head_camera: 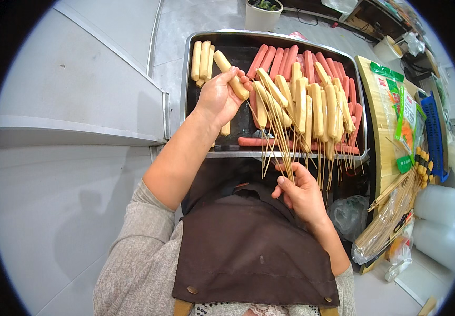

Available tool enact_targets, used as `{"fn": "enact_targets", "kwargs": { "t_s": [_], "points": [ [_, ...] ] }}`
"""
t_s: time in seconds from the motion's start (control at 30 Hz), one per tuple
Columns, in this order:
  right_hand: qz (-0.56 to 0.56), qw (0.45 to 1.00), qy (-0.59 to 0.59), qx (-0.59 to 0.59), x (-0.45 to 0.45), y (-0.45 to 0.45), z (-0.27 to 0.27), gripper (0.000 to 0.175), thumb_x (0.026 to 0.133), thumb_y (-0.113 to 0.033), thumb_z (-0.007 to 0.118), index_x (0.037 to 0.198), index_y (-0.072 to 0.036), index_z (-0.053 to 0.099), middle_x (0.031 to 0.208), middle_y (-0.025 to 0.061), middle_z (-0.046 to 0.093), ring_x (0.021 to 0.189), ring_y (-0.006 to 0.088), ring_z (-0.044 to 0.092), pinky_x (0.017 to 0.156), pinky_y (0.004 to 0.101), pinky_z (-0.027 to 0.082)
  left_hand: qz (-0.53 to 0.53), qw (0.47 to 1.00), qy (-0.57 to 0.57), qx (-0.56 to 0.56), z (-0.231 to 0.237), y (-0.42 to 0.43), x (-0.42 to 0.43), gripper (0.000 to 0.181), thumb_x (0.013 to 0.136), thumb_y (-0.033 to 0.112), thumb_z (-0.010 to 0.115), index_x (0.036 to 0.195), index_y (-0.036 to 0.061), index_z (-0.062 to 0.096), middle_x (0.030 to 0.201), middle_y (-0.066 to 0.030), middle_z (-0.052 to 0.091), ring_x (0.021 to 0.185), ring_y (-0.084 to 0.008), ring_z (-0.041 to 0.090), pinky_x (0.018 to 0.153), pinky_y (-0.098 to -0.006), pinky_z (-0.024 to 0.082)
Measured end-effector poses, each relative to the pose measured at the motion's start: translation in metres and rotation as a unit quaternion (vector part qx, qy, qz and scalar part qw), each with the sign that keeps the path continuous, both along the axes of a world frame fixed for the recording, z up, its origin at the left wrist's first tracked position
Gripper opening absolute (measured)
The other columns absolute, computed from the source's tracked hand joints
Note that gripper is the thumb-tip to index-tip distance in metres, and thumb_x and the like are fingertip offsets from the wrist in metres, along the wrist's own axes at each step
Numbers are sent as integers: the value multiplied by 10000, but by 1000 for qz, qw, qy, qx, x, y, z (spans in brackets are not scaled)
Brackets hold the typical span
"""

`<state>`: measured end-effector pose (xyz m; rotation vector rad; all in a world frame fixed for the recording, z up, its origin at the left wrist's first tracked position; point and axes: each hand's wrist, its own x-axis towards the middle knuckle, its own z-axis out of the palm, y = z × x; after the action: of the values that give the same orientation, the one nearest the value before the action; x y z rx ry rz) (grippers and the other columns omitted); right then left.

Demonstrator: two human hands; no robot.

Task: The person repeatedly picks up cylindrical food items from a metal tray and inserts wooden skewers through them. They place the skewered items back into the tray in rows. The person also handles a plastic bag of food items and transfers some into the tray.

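My left hand (222, 91) is closed around a pale yellow sausage (231, 75) over the left part of a dark metal tray (227, 153). Below the tray's near edge, my right hand (296, 189) holds a bunch of thin wooden skewers (284, 146) between thumb and fingers. Several yellow sausages on skewers (300, 104) lie heaped at the tray's right, their sticks hanging over the near rim. Pink sausages (277, 61) lie behind and under them, and a long pink one (259, 142) lies along the near side. More yellow sausages (202, 59) rest at the far left.
To the right, a wooden board (373, 98) bears a green-and-clear plastic package (407, 118) and a bag of wooden skewers (385, 229). Beyond stand a blue basket (433, 134) and clear plastic containers (437, 205). A white cabinet panel (81, 87) borders the left; a potted plant (263, 17) stands behind.
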<state>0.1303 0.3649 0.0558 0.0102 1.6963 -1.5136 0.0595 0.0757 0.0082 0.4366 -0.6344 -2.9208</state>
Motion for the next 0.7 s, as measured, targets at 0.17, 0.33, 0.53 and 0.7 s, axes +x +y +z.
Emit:
{"fn": "enact_targets", "kwargs": {
  "t_s": [0.17, 0.33, 0.53, 0.7],
  "points": [
    [-1, 1000, 0, -7, -3, -1, -1, 249, 1020, -131, 598, 1252, -49, 563, 748, 58, 668, 478, 30, 440, 436, 177, 323, 19, 998, -17, -59, 5, 15, 5, 126, 1058, 134, 513, 1033, 20, 560, 942, -75, 577, 868, -178, 578, 813, -345, 544],
    [-17, 999, 17, -36, -6, -7, -5, 234, 1024, -113, 584, 1247, -44, 570, 744, 55, 670, 463, 33, 433, 428, 177, 319, 28, 995, 24, -88, 8, 40, 10, 121, 1070, 135, 485, 1098, 27, 532, 937, -59, 564, 843, -157, 562, 803, -326, 524],
    [-28, 998, 21, -56, -19, -21, -12, 251, 1024, -115, 588, 1266, -50, 574, 745, 56, 673, 473, 30, 440, 432, 172, 322, 5, 996, 39, -80, 10, 73, 24, 159, 1080, 145, 455, 1161, 25, 519, 968, -48, 545, 863, -154, 551, 818, -320, 512],
    [-41, 997, 34, -51, -20, -19, -16, 225, 1036, -163, 586, 1233, -54, 603, 736, 29, 655, 489, 29, 433, 442, 181, 328, -28, 995, 39, -88, 20, 50, 10, 208, 1083, 194, 454, 1182, 25, 526, 993, -75, 588, 908, -192, 602, 877, -375, 542]
  ]
}}
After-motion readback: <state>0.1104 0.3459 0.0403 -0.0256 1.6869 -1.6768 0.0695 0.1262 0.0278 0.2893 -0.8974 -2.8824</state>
